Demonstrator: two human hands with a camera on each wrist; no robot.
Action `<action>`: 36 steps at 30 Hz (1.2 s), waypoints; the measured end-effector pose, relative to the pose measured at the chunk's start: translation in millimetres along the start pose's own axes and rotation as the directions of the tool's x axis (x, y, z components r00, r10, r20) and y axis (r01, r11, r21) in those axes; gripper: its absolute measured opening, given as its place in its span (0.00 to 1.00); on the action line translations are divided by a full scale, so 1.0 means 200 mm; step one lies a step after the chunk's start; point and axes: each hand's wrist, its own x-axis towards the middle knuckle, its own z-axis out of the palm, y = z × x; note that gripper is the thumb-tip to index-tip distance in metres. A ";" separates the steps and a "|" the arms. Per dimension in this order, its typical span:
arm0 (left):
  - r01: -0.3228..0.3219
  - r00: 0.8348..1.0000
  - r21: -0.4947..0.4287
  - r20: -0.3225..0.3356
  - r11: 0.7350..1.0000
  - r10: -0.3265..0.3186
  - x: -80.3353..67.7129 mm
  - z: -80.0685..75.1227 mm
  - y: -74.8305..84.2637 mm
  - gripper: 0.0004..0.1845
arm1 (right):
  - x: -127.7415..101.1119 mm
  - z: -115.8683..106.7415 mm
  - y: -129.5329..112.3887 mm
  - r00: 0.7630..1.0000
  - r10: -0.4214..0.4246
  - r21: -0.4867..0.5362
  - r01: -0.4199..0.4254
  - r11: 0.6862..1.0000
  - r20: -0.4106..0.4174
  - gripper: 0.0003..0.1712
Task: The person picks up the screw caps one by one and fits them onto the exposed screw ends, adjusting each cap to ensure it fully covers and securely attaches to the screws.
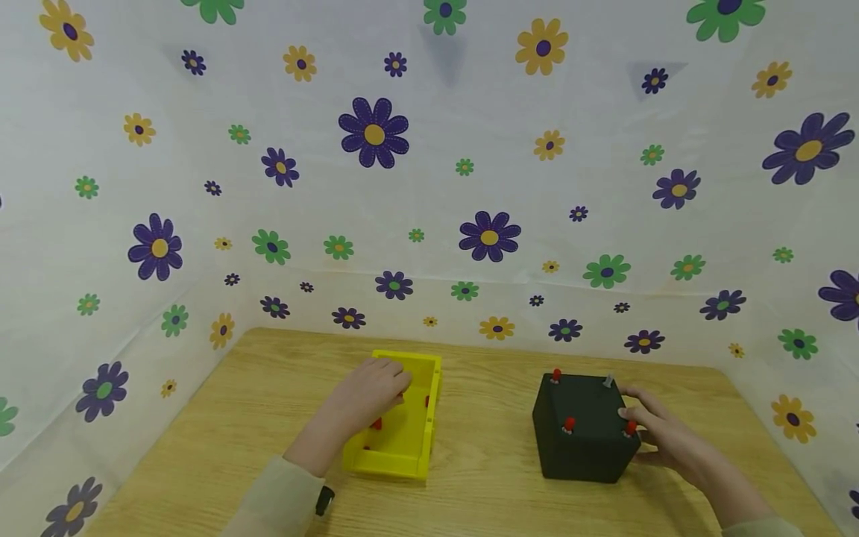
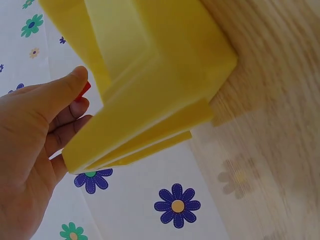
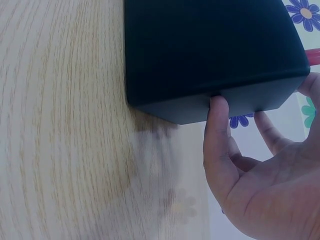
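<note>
My left hand (image 1: 372,388) is over the yellow bin (image 1: 396,466), pinching a small red piece (image 2: 85,89) between thumb and fingertips. The fingers mostly hide that piece. Inside the bin lie other small red pieces (image 1: 376,424). On the right stands a black box (image 1: 590,406) with a bare metal post (image 1: 608,381) at its far right corner and red caps (image 1: 569,424) at its other top corners. My right hand (image 1: 671,436) touches the box's right side, thumb at the top edge, fingers spread along the side wall.
A wooden table (image 1: 486,447) bears both the bin and the box. White flowered cloth (image 1: 429,194) rises behind the table and along its sides. A dark band (image 1: 324,500) shows at the left sleeve.
</note>
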 end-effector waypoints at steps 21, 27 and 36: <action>-0.005 0.999 0.001 -0.043 1.000 0.005 0.04 -0.06 0.02 0.12 | 0.01 -0.01 0.02 1.000 -0.004 0.011 0.004 1.000 0.000 0.41; -0.032 0.996 0.021 -0.087 0.999 0.034 0.07 -0.07 0.02 0.11 | 0.00 -0.01 0.02 1.000 -0.001 0.008 0.001 1.000 0.003 0.41; -0.060 0.992 0.012 -0.111 0.998 0.061 0.09 -0.08 0.02 0.09 | 0.01 -0.01 0.03 1.000 -0.002 0.011 0.002 1.000 0.009 0.41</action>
